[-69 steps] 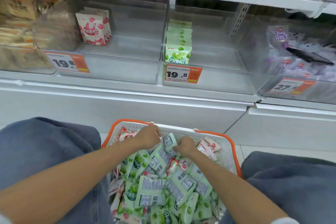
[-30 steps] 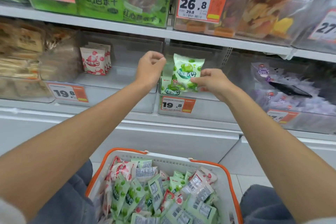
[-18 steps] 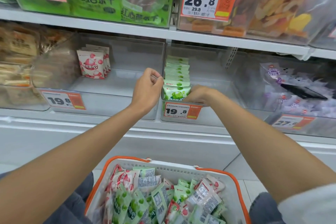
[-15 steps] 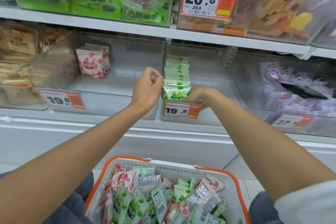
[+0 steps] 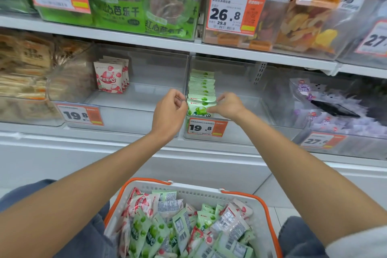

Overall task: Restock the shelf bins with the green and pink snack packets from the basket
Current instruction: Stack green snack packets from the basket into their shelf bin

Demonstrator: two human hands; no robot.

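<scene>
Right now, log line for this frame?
right hand: pinches front green packet | left hand: beside it, grip unclear | basket: packets inside

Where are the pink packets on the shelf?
In the head view, the pink packets stand upright at the left of a clear bin, left of the green packets.

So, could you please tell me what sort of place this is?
Most likely a shop's snack aisle: price tags on clear shelf bins, bagged dried fruit above, and a basket of packets below.
</scene>
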